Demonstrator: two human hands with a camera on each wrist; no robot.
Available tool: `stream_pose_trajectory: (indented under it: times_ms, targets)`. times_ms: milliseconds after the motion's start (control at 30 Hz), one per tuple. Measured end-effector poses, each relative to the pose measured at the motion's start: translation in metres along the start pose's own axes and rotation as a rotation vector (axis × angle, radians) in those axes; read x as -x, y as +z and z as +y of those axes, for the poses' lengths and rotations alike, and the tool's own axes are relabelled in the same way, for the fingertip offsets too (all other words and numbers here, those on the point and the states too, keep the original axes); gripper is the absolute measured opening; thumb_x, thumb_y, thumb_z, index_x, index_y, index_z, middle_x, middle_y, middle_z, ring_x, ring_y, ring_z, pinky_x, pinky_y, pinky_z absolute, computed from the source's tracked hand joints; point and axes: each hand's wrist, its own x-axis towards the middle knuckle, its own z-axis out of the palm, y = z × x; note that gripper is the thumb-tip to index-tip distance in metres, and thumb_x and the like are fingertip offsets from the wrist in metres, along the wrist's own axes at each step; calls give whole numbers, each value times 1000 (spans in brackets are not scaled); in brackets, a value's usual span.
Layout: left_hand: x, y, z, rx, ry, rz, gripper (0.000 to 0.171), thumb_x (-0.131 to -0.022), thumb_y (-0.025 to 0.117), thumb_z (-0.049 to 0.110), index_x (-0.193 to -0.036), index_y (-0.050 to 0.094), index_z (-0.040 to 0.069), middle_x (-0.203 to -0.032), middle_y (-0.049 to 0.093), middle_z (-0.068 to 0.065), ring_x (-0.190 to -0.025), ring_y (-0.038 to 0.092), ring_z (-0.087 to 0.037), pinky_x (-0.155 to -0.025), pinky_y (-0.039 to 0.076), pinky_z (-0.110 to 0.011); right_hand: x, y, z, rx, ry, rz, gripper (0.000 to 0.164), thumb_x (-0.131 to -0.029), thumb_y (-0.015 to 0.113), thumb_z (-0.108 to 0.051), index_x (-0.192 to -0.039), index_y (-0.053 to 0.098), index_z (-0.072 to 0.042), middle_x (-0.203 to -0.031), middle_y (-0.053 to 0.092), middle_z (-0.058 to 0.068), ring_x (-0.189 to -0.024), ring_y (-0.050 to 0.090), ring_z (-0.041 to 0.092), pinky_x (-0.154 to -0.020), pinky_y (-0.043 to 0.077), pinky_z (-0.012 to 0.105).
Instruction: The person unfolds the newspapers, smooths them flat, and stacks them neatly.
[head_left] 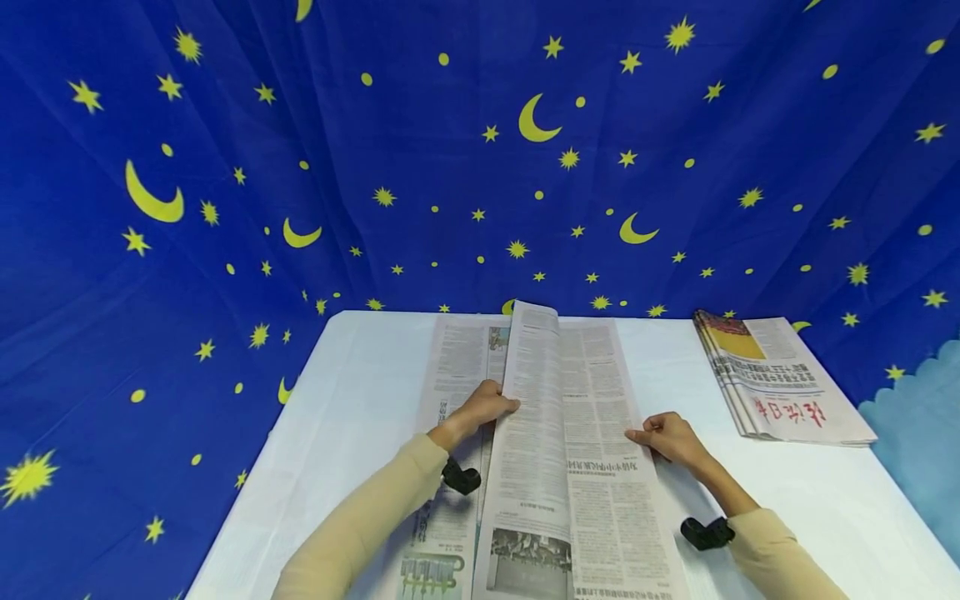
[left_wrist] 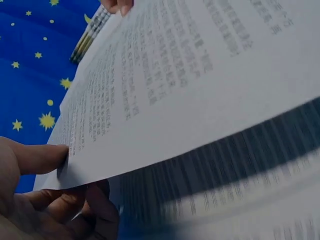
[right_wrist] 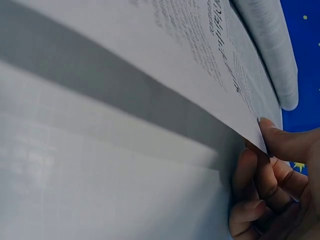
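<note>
A newspaper point(head_left: 607, 400) lies spread on the table in front of me, its middle leaf lifted and curving over. My left hand point(head_left: 487, 404) pinches the left edge of that raised leaf point(head_left: 532, 433), thumb on top and fingers beneath, as the left wrist view shows. At the right side my right hand point(head_left: 670, 436) pinches the outer edge of the right-hand page between thumb and fingers. In the right wrist view this page edge point(right_wrist: 200, 102) is raised above the white surface and casts a shadow. Another printed page point(head_left: 442, 500) lies under my left forearm.
A stack of folded newspapers point(head_left: 787, 383) with red characters lies at the table's right back. The white table point(head_left: 352, 375) backs onto a blue curtain point(head_left: 450, 125) with yellow stars and moons. Black straps with devices point(head_left: 707, 533) sit on both wrists.
</note>
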Motion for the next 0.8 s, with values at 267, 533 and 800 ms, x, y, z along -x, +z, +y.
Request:
stream_pose_trajectory:
  times_ms: [267, 533, 800]
  targets:
    - [10, -31, -18, -73, 0, 34, 26, -95, 58, 9, -112, 63, -10, -87, 72, -18, -63, 65, -16, -58, 54, -30, 4, -5, 6, 60, 1, 23, 33, -88, 71, -25, -67, 53, -8, -50, 49, -5, -44, 44, 9, -43, 33, 22]
    - [31, -94, -43, -149, -80, 151, 27, -96, 57, 9, -114, 62, -10, -83, 72, -15, -62, 65, -14, -56, 51, -27, 7, -18, 18, 145, -16, 55, 35, -90, 68, -24, -63, 49, -10, -48, 46, -5, -45, 45, 10, -45, 34, 23]
    - [60, -151, -66, -334, -141, 247, 51, -96, 56, 14, -132, 43, -19, -112, 62, -33, -90, 63, -34, -78, 52, -39, 10, -24, 26, 202, -31, 61, 37, -91, 67, -25, -63, 49, -11, -47, 45, -5, -44, 45, 11, -43, 34, 24]
